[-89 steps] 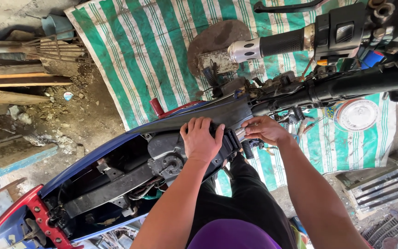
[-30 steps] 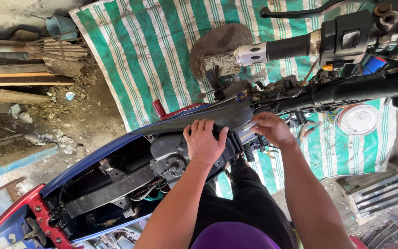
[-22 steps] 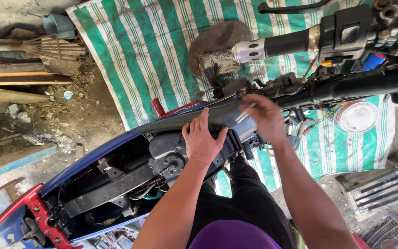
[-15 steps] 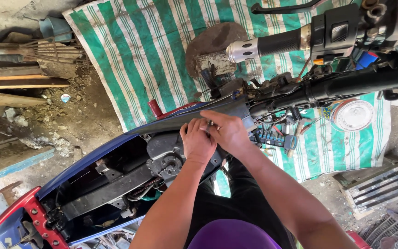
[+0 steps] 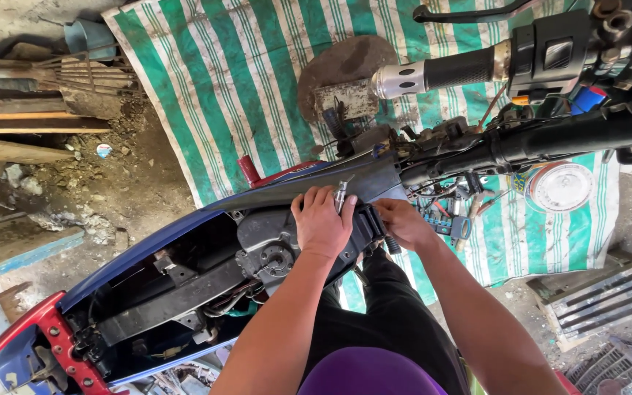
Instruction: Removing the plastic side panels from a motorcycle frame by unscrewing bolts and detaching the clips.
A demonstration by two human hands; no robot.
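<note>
View from above of a stripped motorcycle (image 5: 184, 292) standing over a green-and-white striped tarp (image 5: 235, 80) on bare ground. With the seat removed, the blue and red bodywork forms an open trough; inside it lie a black frame rail (image 5: 162, 307), loose wiring and a grey, rough-cast metal housing (image 5: 272, 245) with a round fitting on its side.

The left hand (image 5: 323, 223) rests palm-down on the top of this housing, fingers slightly spread; between the index and middle fingers it holds a small, shiny cylindrical metal part (image 5: 341, 194), upright against the edge of the dark plastic centre panel (image 5: 316, 190). The right hand (image 5: 402, 222) lies just beside the left, at the right end of the same panel, its fingers curled and pressed against a black ribbed piece (image 5: 374, 219); whether they pinch anything cannot be told.

Above the hands, the handlebar (image 5: 550, 139) runs across the frame, and a black rubber grip (image 5: 462, 67) with a polished metal end cap and a boxy black switch housing (image 5: 550, 55) lies over the tarp. On the tarp rest a rusty brown disc (image 5: 349, 66), a round white ribbed cover (image 5: 563, 186) and a scatter of small tools (image 5: 448, 219). Weathered wooden planks (image 5: 31, 132) lie at the left; grey metal grilles (image 5: 608, 300) at the lower right.
</note>
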